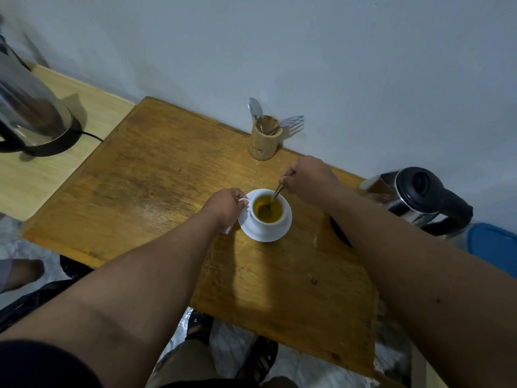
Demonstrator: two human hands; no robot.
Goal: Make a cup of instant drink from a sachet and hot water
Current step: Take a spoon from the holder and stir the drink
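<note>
A white cup filled with yellow-brown drink stands on a white saucer near the middle of the wooden table. My left hand grips the cup's handle on its left side. My right hand is closed on a metal spoon whose bowl is dipped in the drink. A small white scrap, perhaps the sachet, shows under my left hand. A steel kettle with a black lid and handle stands at the table's right edge.
A wooden holder with spoons and a fork stands by the wall behind the cup. A second steel kettle sits on its base on a paler table at the left. A blue container lies at the far right. My feet are below the table's near edge.
</note>
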